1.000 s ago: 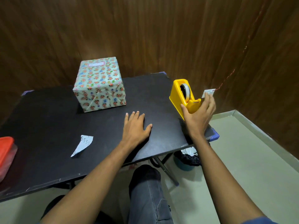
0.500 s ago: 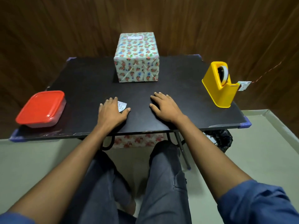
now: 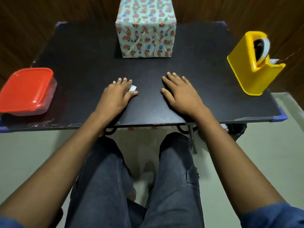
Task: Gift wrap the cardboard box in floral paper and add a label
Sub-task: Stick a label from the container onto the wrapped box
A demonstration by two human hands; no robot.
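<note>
A: Far left first?
B: Square clear plastic container with a red lid (image 3: 27, 91), sitting at the left edge of the black flat-topped desk (image 3: 148, 68), well to the left of the left grip.

A: Left hand?
B: Left hand (image 3: 116, 94) lies palm down on the desk near the front edge, fingers straight, grip slack and open, curled round nothing. Small white paper scrap with printed digits (image 3: 132, 88) lies under it; only a corner shows, between the index finger and thumb. Can't read the digits.

A: The box?
B: Cube-shaped box wrapped in pale floral paper (image 3: 145, 28) stands upright at the back centre of the desk, beyond both grips, roughly between them, well apart from either. Front face shows folded seams. Top is cut off by the frame edge, so the label can't be checked.

A: Right hand?
B: Right hand (image 3: 180, 92) is flat on the desk too, palm down, fingers spread a little, grip open and empty, just right of the left one, not touching it.

A: Far right?
B: Yellow plastic tape dispenser (image 3: 243, 74) with a tape roll in it, upright near the right edge, well to the right of the right grip. A short tape end sticks out at its cutter.

A: Below the desk?
B: The person's knees in dark trousers (image 3: 174, 170), blue sleeve (image 3: 273, 216) at lower right.
</note>
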